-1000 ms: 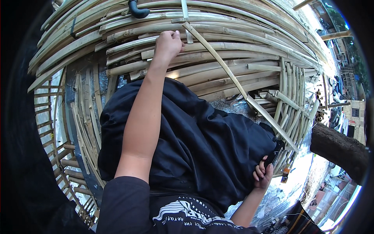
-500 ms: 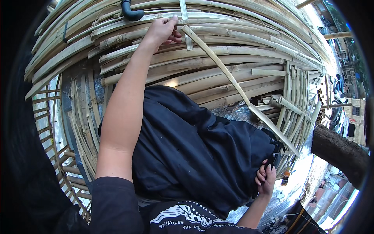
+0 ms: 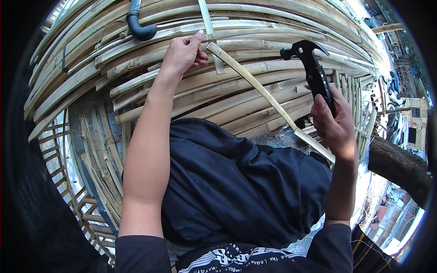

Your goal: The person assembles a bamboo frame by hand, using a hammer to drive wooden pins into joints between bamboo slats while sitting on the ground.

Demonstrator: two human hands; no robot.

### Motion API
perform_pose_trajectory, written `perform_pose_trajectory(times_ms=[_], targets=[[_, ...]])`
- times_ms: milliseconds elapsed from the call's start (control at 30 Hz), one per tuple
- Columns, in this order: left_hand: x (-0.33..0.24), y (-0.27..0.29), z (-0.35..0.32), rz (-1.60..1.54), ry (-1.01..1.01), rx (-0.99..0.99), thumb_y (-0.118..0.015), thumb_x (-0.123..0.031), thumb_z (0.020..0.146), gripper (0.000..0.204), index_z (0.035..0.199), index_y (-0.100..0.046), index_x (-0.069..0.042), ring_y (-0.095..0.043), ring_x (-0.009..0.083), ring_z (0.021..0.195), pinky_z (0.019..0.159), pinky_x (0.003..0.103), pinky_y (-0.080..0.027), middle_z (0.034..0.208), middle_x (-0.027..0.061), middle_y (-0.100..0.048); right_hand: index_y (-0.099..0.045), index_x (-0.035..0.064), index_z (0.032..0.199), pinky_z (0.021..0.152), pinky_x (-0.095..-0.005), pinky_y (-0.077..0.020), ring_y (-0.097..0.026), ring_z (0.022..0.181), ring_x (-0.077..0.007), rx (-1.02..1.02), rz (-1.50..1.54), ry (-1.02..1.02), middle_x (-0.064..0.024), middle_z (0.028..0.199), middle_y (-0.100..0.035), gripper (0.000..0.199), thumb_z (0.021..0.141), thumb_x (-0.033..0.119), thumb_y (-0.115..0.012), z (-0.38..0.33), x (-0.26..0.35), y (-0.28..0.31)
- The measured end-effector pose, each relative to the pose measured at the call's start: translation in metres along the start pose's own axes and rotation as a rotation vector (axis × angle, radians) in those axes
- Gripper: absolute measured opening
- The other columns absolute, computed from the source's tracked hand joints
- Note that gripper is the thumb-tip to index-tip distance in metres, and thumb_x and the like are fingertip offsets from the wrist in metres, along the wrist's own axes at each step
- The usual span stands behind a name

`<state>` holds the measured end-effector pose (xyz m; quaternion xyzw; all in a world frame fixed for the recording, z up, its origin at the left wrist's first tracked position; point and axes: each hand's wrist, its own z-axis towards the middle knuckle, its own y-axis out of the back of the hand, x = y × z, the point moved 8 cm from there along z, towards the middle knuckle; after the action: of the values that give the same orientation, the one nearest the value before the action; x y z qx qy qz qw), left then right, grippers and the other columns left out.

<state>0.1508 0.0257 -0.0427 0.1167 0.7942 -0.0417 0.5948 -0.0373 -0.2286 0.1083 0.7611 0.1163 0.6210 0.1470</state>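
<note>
My right hand point(image 3: 334, 120) grips a black claw hammer point(image 3: 314, 70) by its handle, head raised over the bamboo on the right. My left hand point(image 3: 184, 57) is closed, thumb and fingers drawn together beside a pale upright slat point(image 3: 205, 22); what they hold, if anything, is too small to make out. Just right of those fingers begins a long, light bamboo strip point(image 3: 259, 88), slanting down toward my right forearm. Under both hands lie several split bamboo lengths point(image 3: 255, 68) side by side. Dark cloth point(image 3: 241, 182) covers my lap.
A black bent, pipe-like piece point(image 3: 140, 31) lies across the bamboo at upper left. More thin strips point(image 3: 102, 154) stand at my left, near a bamboo lattice point(image 3: 54, 157). A thick brown log point(image 3: 400, 166) lies at the right.
My right hand has risen from beside my lap with the hammer, now held up over the bamboo. The left hand stays by the slat; the whole view has shifted slightly.
</note>
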Motion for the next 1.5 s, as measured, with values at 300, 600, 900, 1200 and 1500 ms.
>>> perform_pose_trajectory(times_ms=[300,600,900,1200,1500], targets=[[-0.002,0.001,-0.001,-0.017,-0.048,-0.017,-0.056,-0.052,0.097,0.048,0.077,-0.062,-0.009,-0.061,0.0082,0.055,0.051,0.021,-0.046,0.064,0.0013,-0.063,-0.050,0.0021,0.114,0.043,-0.0245,-0.0347,-0.048,0.048,-0.0105,-0.371,0.076,0.837,-0.0069,0.070,-0.057,0.030,0.103,0.030,-0.053,0.047,0.102,-0.009],[0.002,-0.003,0.002,-0.014,-0.041,-0.058,-0.055,-0.049,0.099,0.048,0.070,-0.056,-0.011,-0.053,0.0070,0.052,0.053,0.022,-0.044,0.062,0.0005,-0.059,-0.058,-0.0009,0.108,0.052,-0.0315,-0.0392,-0.049,0.057,-0.0117,-0.198,-0.258,0.344,-0.0033,0.065,-0.055,0.030,0.101,0.028,-0.055,0.104,0.022,-0.054],[0.000,-0.005,0.002,-0.059,-0.018,0.078,-0.052,-0.046,0.102,0.043,0.070,-0.051,-0.017,-0.044,0.0002,0.052,0.049,0.015,-0.038,0.060,-0.0070,-0.050,-0.051,-0.0043,0.121,0.050,-0.0226,-0.0319,-0.040,0.053,-0.0092,-0.313,0.016,0.709,-0.0108,0.077,-0.052,0.035,0.104,0.027,-0.049,0.067,0.090,0.007],[0.006,0.008,-0.003,-0.057,0.075,0.039,-0.056,-0.049,0.099,0.045,0.067,-0.050,-0.018,-0.044,0.0021,0.050,0.047,0.018,-0.037,0.058,-0.0062,-0.051,-0.053,0.0003,0.119,0.046,-0.0186,-0.0333,-0.044,0.054,-0.0025,-0.120,0.065,0.340,0.0023,0.068,-0.051,0.033,0.103,0.029,-0.054,0.109,0.007,-0.055],[0.009,0.011,-0.004,-0.074,0.086,-0.019,-0.060,-0.047,0.098,0.044,0.068,-0.053,-0.015,-0.042,0.0028,0.049,0.047,0.019,-0.035,0.058,-0.0063,-0.049,-0.050,0.0005,0.124,0.048,-0.0193,-0.0344,-0.044,0.057,-0.0025,-0.142,0.169,0.400,0.0030,0.068,-0.049,0.035,0.104,0.030,-0.053,0.103,0.011,-0.076]])
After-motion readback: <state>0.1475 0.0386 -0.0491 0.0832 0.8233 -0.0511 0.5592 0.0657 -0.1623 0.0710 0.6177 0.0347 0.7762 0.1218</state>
